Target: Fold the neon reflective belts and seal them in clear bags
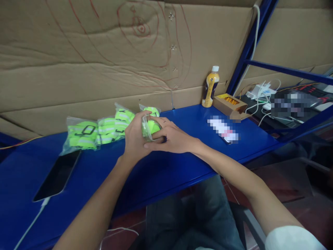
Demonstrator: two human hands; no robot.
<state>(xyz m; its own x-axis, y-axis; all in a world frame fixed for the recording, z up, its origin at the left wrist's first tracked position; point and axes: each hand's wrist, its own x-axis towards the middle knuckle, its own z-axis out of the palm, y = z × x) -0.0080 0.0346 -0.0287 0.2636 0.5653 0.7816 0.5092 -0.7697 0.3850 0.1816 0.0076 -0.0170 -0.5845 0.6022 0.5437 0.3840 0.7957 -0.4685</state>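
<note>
Between my two hands is a clear plastic zip bag (148, 129) with neon yellow-green cloth inside. My left hand (135, 135) is closed around the bag's left side. From the right, my right hand (175, 137) grips the bag near its opening, its fingers curled and partly inside or behind the mouth; I cannot tell which. Behind them, several similar bags of neon cloth lean in a row against the cardboard. The leftmost bag (82, 134) shows a black mark and pale stripes, and another bag (124, 118) stands just behind my left hand.
On the blue table (166, 166) a black tablet (58, 175) lies at left with a white cable (32, 222). A yellow bottle (210, 86), an open cardboard box (230, 104) and a blurred-out flat item (223, 129) are at right. Cardboard (104, 80) walls the back.
</note>
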